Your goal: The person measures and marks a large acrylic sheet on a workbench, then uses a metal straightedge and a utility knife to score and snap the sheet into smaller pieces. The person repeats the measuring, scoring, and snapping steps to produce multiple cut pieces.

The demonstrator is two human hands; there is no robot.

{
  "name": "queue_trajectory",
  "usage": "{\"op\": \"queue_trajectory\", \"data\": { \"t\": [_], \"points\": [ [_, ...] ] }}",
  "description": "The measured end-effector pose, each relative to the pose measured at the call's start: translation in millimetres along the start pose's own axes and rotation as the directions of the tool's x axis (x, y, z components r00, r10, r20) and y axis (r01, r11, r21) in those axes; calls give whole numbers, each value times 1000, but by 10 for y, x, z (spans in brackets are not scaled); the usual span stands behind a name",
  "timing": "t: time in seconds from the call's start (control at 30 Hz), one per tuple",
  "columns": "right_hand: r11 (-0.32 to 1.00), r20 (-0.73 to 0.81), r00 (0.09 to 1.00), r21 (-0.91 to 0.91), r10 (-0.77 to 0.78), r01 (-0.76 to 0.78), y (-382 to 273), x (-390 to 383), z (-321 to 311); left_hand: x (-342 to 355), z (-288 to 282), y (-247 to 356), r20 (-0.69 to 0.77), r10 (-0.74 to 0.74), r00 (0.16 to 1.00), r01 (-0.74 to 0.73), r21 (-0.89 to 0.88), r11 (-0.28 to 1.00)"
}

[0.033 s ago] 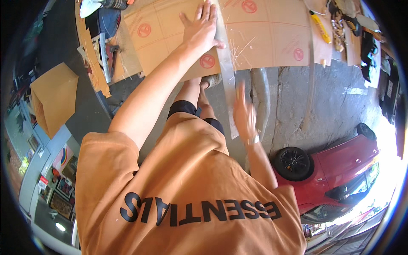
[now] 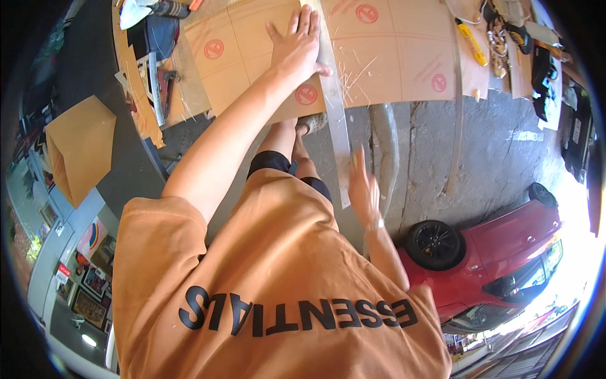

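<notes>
**Left hand [image 2: 297,52] flat on the strip [image 2: 336,120], loose strands [image 2: 355,81] on the sheet [image 2: 407,60]**

And here we are, mid-job by the look of it! The hands are well apart: the left one lies spread, fingers fanned, pressing down on the sheet and the strip's edge. The right hand [image 2: 364,192] is out past the near edge, beside the strip's lower end, blurred, its fingers stretched out; whether it holds anything, I cannot tell.

The sheet lies across the tabletop [image 2: 190,88], and those strands just right of the strip suggest that some scoring or trimming is done. Is it cut through? The strip covers the line, so no verdict. No piece looks lifted away, so I'd judge that parting and clearing remain.

Now the materials! The sheet is broad, flat and smooth, tan, with red round marks and thin red lines. The strip is long, narrow, straight-edged, metallic grey by its sheen, overhanging the near side above the rough, patchy grey floor [image 2: 467,142]. The strands are thin, pale, glossy and scattered every which way. Over to the right, a slim yellow tool [image 2: 472,44] rests near a tangle of cord [image 2: 499,54].
</notes>
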State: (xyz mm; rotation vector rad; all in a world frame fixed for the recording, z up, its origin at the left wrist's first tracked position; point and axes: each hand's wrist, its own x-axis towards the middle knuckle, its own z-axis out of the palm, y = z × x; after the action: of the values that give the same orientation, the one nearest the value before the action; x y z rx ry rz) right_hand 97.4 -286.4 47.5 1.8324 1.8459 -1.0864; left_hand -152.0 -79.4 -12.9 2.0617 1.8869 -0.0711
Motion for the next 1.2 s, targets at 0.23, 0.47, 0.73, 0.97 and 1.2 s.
{"op": "queue_trajectory", "data": {
  "t": [0.23, 0.47, 0.73, 0.97, 1.2],
  "points": [
    [851, -590, 808, 424, -1, 311, 257, 258, 195, 78, -69, -32, 75, 17, 997, -12, -67, 998],
    [963, -579, 814, 183, -55, 196, -278, 457, 417, -232, -97, -383, -230, 17, 973, -116, -425, 898],
    [877, -608, 793, 388, 13, 284, 329, -342, 35, -1373, 74, -990, -400, -507, 764, 215, -583, 784],
    [890, -727, 639, 433, 251, 141, 1094, -463, -893, -1736, 295, -908, -236, -731, 640, 470, -633, 615],
    [964, -915, 363, 235, 177, 122, 2212, 977, -2540, -1760, 777, -1201, -111, -863, 492, 440, -824, 357]
  ]
}}
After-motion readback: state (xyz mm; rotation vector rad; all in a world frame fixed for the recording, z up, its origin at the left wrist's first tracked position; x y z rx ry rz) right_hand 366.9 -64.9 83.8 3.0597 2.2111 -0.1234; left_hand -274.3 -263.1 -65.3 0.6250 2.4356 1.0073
